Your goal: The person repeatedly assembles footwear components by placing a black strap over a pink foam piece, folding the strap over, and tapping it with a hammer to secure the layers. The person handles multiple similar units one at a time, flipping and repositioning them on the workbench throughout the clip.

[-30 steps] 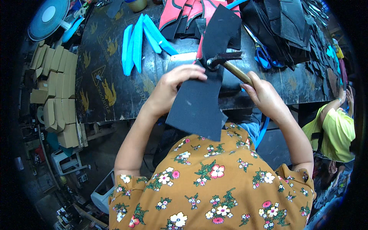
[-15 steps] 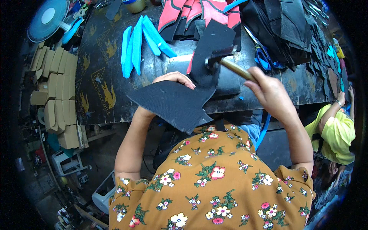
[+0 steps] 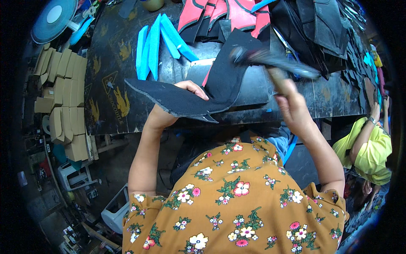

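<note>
Since half a second ago: black fabric piece (image 3: 198,95) swung further left, now lying flatter and reaching out past the near edge of the surface (image 3: 105,84); hammer (image 3: 270,59) now motion-blurred, head shifted left above the fabric's upper part.

Left hand (image 3: 177,106): fingers curled under and around the fabric piece near its middle, thumb side showing on top, grasping it; wrist below the near edge of the surface.

Right hand (image 3: 292,106): fingers clenched around the hammer handle, held over the near right part of the surface.

Fabric piece: bent, one wing pointing left, the other rising over the grey metal block (image 3: 203,70) at the middle of the surface.

Toward the far edge: blue foam strips (image 3: 156,42), red and black pieces (image 3: 228,15). Off the left edge: stacked cardboard boxes (image 3: 59,97). At far right: another person's yellow sleeve (image 3: 372,148).
</note>
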`<move>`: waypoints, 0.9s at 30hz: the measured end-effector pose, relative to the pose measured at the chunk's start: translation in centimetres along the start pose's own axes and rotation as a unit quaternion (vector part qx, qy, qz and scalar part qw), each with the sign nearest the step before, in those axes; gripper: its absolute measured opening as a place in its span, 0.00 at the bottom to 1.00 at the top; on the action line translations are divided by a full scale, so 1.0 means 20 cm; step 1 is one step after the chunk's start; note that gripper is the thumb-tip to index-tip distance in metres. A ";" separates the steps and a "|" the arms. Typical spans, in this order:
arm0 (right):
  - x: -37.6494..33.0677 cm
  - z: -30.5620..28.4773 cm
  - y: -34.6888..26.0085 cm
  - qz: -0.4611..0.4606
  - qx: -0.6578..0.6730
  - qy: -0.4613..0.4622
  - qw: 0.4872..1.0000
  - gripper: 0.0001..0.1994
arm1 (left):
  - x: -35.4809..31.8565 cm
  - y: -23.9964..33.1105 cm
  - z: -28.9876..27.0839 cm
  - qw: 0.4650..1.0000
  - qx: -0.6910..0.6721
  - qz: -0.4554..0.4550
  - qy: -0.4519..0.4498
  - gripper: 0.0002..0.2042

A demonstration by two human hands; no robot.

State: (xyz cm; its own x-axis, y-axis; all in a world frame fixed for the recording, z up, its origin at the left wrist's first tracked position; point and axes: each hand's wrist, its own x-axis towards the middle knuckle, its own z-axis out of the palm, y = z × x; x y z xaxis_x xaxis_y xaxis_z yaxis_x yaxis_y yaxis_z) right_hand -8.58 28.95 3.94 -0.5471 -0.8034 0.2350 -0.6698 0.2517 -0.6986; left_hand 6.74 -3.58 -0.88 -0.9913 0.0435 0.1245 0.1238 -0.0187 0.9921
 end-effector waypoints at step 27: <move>0.00 -0.05 0.03 0.058 -0.038 0.099 0.993 0.11 | -0.06 0.03 -0.08 0.996 -0.049 -0.068 0.021 0.08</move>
State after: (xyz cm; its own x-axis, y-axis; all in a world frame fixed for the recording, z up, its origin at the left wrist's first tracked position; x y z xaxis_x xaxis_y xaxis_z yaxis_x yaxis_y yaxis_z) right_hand -9.39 29.67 4.22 -0.7054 -0.6466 0.2905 -0.6290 0.3820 -0.6770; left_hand 8.03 -5.26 -0.37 -0.9998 0.0105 -0.0139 -0.0150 -0.1136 0.9934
